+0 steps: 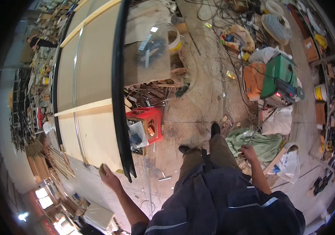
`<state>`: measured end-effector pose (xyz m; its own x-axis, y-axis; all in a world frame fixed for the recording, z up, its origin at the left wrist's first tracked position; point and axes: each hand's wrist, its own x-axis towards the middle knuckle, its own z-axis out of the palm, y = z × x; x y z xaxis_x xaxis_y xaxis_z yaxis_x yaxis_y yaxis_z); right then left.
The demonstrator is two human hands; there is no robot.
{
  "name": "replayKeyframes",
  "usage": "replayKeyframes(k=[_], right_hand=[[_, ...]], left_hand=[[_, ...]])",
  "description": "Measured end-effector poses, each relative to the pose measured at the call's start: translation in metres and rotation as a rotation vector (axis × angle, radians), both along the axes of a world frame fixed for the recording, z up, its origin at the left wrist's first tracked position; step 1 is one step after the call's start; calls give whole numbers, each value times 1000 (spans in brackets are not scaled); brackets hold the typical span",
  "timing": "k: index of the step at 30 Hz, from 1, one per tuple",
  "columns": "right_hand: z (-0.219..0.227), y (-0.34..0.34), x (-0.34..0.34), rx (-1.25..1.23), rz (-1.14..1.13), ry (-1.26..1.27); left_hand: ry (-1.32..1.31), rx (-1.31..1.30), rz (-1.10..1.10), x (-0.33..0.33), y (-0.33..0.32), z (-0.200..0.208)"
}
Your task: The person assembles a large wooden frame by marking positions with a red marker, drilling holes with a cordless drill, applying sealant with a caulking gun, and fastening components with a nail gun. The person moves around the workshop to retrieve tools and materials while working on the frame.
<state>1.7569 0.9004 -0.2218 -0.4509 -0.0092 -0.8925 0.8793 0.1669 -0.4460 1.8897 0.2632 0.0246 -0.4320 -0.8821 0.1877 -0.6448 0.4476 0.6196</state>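
My left hand [110, 179] is at the near end of a large panel [97, 133], beside its lower edge. Its fingers are partly hidden, so whether they grip the panel does not show. The panel has a beige face, pale wooden crossbars [85, 107], a thin metal strip [75, 74] and a black channelled edge profile [119, 94] down its right side. Off to my right, my right hand [248, 154] hangs with loosely bent fingers and nothing visible in it. Below that hand is a crumpled green cloth [253, 143].
A red plastic stool [157, 125] stands right of the panel, near scrap pieces [152, 94]. A green machine [279, 76] with lit red lights sits at right, with cables [238, 94] on the floor. White sacks [289, 164] and loaded shelving [330, 102] line the right side.
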Motion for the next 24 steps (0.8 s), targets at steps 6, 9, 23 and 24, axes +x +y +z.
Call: replayKeyframes(k=[6,9,23,24], right_hand=[[-34,49,75,50,-52,-157],[-41,57,90,94,-260,-291],[-126,-6,28,-124,-451,-265],[-137,-11,22,-144,-463,-264]], left_hand=[[-168,-39,-292,-188,43,-8],[-298,-183,-369,-237,42,-30],[-556,-467,-270,-266,51,-54],[-512,-409,-285,-261,42,-54]])
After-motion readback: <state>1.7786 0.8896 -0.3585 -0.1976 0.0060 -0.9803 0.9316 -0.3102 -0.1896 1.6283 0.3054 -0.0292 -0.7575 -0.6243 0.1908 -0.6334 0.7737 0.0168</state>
